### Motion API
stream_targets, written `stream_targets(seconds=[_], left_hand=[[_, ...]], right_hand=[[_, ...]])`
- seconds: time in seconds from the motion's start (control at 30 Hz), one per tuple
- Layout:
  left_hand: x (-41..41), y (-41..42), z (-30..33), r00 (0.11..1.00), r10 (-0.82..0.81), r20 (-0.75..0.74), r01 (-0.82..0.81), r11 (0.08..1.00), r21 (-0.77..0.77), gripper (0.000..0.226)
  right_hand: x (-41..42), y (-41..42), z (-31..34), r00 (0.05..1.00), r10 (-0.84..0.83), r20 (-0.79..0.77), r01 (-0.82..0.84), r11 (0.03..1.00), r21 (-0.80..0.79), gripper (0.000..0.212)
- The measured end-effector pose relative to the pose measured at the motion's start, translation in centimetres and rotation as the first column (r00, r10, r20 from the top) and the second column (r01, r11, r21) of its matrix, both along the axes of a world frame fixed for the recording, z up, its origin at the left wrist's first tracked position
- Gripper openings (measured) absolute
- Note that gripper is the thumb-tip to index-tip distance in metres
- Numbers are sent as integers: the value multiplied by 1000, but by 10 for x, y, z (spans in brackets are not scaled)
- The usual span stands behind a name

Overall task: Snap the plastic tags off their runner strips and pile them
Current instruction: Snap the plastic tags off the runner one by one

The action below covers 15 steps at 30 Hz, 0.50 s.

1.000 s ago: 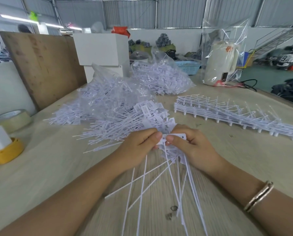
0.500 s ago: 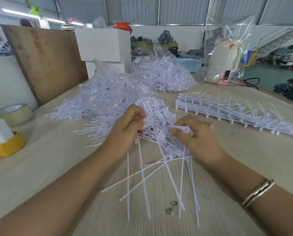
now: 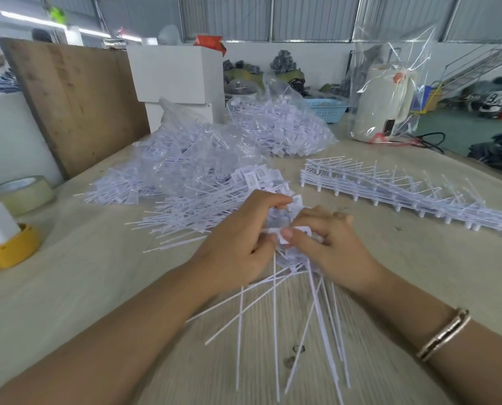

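in a warehouse workroom, at a pale wooden table point(image 3: 68, 287), a worker's left hand point(image 3: 238, 244) and right hand point(image 3: 328, 247) both pinch a runner strip of white tags point(image 3: 295, 232) over the loose pile point(image 3: 203, 209). light, thin and springy, the tags look best gripped at their flat heads, judging by the trailing stems.

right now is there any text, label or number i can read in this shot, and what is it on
"9": apparently on dark fabric in the far right background, blurred, so uncertain.
Grey print on the white tags atop the pile: too small to read.
Orange mark on the bagged white kettle: too blurred to read.
Nothing else legible.
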<state>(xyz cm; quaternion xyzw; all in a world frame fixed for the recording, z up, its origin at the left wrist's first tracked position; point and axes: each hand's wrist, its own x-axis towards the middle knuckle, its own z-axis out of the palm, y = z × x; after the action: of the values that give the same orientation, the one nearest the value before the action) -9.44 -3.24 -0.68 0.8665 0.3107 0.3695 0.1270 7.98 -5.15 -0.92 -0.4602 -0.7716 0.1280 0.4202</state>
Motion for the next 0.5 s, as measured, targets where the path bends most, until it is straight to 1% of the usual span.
stream_targets(seconds=[0.07,0.13,0.23,0.3,0.4,0.47,0.5], left_hand=[[-3,2,4,996,84,-5,-84,996,32,26],[-5,2,7,991,129,-18,-128,991,47,19],[-5,0,6,981,173,-92,-167,984,69,27],[-5,1,5,980,155,-127,-154,988,14,33],[-6,0,4,996,52,-72,-59,993,-102,27],[-5,-2,4,999,29,13,-27,990,-141,23],[-3,-3,5,997,23,68,-12,987,-161,22]], right_hand=[[2,0,2,993,36,-116,-35,999,7,23],[1,0,3,987,58,-148,-59,998,0,19],[-1,-1,1,983,89,-161,-93,996,-17,18],[1,-2,0,979,108,-173,-118,992,-49,20],[3,-2,0,974,131,-188,-151,984,-98,24],[2,-1,0,969,129,-209,-144,988,-58,21],[1,-1,0,962,125,-244,-137,990,-33,21]])
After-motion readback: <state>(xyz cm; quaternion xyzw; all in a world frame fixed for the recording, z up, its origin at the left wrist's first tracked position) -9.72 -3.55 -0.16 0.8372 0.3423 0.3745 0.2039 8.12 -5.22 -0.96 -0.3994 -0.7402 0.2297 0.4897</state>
